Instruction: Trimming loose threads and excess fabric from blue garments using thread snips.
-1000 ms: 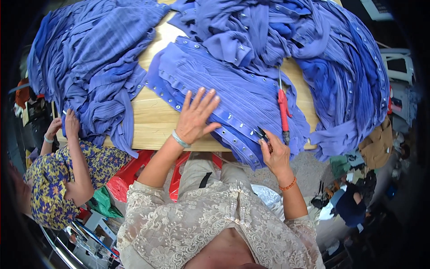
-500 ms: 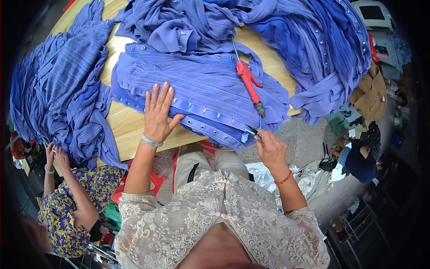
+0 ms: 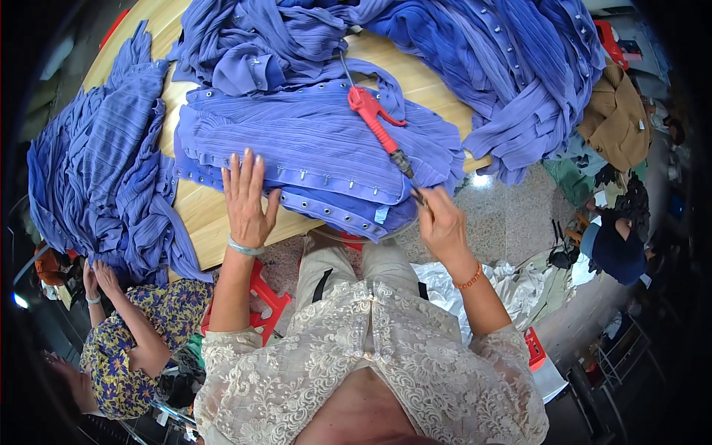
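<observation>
A blue pleated garment (image 3: 311, 148) with rows of metal eyelets lies spread on the wooden table (image 3: 211, 222). My left hand (image 3: 246, 199) rests flat on its near edge, fingers spread. My right hand (image 3: 441, 219) is closed around a small dark tool at the garment's right corner. A red-handled tool (image 3: 377, 126) lies on the cloth just above that hand.
Heaps of the same blue fabric (image 3: 111, 156) cover the table's left side and far right (image 3: 512, 67). A seated person in a floral top (image 3: 141, 334) reaches up at the lower left. A red stool (image 3: 259, 297) stands under the table; bags and clothing (image 3: 615, 119) lie at right.
The view has swung, so the table sits higher and more to the left. My left hand stays flat on the garment. My right hand stays at the garment's corner.
</observation>
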